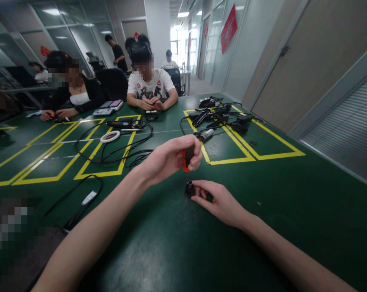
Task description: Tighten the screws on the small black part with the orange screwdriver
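Observation:
My left hand (171,155) is closed round the red and black handle of a screwdriver (187,165), held upright above the table. Its thin shaft points down at a small round black part (188,191) with a short raised metal-looking post in its middle. That part sits on the green tabletop. From the right, my right hand (221,199) pinches its edge between thumb and fingers. Whether the screwdriver tip touches the post, I cannot tell.
Dark cables and tools (212,115) lie beyond my hands, with a silver-grey cylinder (207,134) nearest. A white ring (110,136) and looped black cable (151,132) are at left. Yellow tape (232,161) marks the table. Two people (150,87) sit working opposite.

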{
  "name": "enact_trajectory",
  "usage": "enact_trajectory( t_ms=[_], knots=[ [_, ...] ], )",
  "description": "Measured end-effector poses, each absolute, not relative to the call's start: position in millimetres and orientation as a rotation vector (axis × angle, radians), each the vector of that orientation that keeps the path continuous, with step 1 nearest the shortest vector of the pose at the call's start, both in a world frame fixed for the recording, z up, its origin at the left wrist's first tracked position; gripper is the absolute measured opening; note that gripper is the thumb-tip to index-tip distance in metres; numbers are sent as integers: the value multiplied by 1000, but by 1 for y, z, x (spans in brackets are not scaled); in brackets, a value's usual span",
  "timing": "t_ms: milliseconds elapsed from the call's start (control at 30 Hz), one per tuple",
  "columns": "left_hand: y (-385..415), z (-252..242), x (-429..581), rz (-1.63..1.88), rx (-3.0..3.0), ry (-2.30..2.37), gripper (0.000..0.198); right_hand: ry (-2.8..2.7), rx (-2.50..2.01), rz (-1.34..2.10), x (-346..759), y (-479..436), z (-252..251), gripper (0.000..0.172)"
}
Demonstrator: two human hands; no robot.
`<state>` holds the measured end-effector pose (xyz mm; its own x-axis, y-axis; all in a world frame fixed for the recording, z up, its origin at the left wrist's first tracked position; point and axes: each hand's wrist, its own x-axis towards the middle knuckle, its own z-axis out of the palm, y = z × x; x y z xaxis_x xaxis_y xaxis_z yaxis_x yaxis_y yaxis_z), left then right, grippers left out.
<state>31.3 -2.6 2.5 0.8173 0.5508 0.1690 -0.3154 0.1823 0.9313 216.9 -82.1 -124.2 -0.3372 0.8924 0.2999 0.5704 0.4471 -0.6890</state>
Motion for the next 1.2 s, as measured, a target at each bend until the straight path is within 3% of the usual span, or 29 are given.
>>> enact_trajectory(
  t_ms=[300,467,933,1200],
  knots=[
    [-7,6,30,629,1238,248,30,-2182,-1196,476,213,-82,-121,28],
    [-6,10,26,563,1274,268,41,-2209,-1208,428,211,-81,-119,28],
    [-3,13,20,580,1275,290,36,-2346,-1124,264,210,-79,-124,33],
    [0,17,22,567,1284,329,47,-2468,-1082,226,225,-74,-113,30]
  ],
)
